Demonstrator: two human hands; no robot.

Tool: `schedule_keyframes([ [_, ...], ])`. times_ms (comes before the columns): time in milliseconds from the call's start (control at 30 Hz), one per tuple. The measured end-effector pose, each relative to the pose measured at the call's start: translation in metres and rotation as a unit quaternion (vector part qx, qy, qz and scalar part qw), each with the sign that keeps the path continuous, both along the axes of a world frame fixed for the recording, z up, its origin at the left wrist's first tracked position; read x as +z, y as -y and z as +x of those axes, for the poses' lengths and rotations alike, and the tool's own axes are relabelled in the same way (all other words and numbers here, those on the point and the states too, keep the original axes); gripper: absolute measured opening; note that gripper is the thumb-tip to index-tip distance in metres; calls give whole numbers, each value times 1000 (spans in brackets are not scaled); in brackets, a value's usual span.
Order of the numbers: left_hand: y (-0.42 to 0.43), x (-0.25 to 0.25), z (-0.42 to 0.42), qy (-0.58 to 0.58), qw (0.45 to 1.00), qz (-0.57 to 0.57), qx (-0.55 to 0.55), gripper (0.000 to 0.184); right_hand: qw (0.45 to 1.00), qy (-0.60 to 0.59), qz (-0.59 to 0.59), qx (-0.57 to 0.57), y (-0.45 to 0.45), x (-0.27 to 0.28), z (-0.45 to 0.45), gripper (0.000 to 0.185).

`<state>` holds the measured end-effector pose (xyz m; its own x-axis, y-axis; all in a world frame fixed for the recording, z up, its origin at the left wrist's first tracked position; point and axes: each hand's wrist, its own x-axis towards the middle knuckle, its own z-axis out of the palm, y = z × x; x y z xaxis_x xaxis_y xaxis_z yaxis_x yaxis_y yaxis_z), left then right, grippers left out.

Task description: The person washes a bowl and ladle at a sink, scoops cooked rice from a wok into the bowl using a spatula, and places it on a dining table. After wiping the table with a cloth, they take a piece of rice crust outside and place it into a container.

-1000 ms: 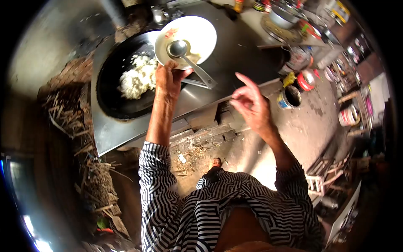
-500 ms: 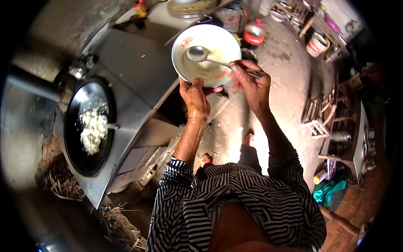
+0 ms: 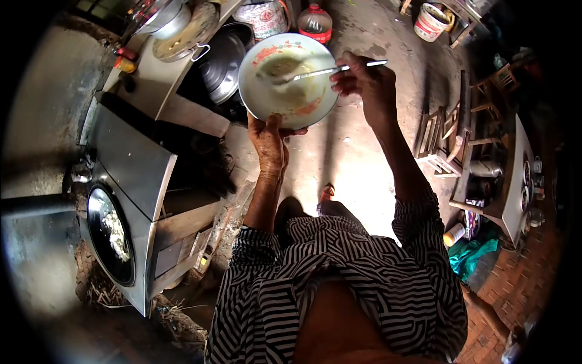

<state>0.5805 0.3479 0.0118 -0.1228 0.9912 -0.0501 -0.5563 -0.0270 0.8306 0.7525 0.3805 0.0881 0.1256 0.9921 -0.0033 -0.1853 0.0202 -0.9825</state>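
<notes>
My left hand (image 3: 268,142) grips the near rim of a white bowl (image 3: 248,91), thumb on the edge and fingers underneath. Red markings run round its inner wall, and a pale yellowish residue coats the bottom. In my right hand (image 3: 367,85) is a metal spoon (image 3: 324,72), pinched by the handle. Its head dips into the bowl and is blurred. Off to the left, a black wok (image 3: 97,242) set in the stove holds white crumbly food (image 3: 115,233).
A metal-topped stove (image 3: 130,170) runs along the left. Beyond the bowl stand a lidded pot (image 3: 221,67), a printed sack (image 3: 262,19) and a red-labelled plastic jug (image 3: 315,25). Wooden chairs (image 3: 441,142) and a table (image 3: 512,194) line the right; a white bucket (image 3: 429,23) is at the back.
My view and body have shifted away from the wok, which now lies farther to the lower left. The spoon's head has gone lower into the bowl; both hands keep their holds.
</notes>
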Motion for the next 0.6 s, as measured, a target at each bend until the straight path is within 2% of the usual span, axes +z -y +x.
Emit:
schedule_keyframes([
  [200, -51, -9, 49, 3, 999, 13, 33, 44, 996, -35, -15, -78, -48, -24, 69, 37],
  [267, -72, -14, 59, -6, 999, 15, 35, 44, 999, -31, -34, -7, -65, -22, 89, 31],
  [300, -84, -14, 63, -17, 1000, 13, 9, 44, 999, -28, -35, -7, -75, -18, 98, 31],
  [367, -112, -16, 71, -39, 999, 1, -25, 44, 982, 135, 49, 122, -95, -7, 115, 22],
  [400, -126, -15, 76, -36, 999, -1, -26, 44, 982, 138, 47, 121, -107, -1, 123, 22],
  [433, -140, -12, 82, -44, 998, 0, -35, 42, 928, 305, 137, 166, -119, 6, 131, 20],
  [467, -155, -7, 87, -52, 998, 2, -45, 41, 835, 460, 221, 207, -132, 15, 139, 21],
  [500, -172, -4, 90, -27, 996, -24, -79, 40, 790, 499, 292, 205, -147, 23, 145, 25],
  [533, -189, -2, 94, -23, 996, -22, -80, 40, 787, 504, 292, 205, -162, 31, 153, 25],
  [600, -221, 1, 103, -46, 991, -39, -118, 42, 645, 581, 424, 257, -189, 42, 168, 31],
])
